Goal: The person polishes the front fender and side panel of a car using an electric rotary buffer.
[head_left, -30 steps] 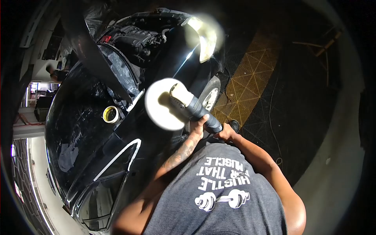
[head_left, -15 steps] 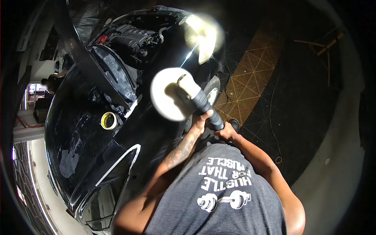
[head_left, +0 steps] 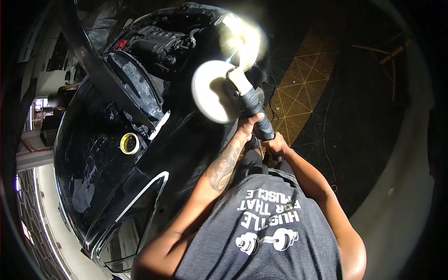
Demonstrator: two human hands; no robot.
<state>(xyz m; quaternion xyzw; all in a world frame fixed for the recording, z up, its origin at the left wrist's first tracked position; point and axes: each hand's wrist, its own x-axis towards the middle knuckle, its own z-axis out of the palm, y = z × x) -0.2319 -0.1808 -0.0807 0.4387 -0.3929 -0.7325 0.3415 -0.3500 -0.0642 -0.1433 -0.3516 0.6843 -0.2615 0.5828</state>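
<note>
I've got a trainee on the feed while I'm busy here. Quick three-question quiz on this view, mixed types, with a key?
1. Which hand holds the polisher nearer its white pad?
A) right
B) left
C) neither, both are equally near
2. True or false: the ring-shaped roll sits on the black car.
3. Fill in the word printed on the dark grey shirt: "HUSTLE FOR THAT ____".

Key:
1. B: the left hand is nearer; the right hand is farther back.
2. True.
3. MUSCLE.
</note>
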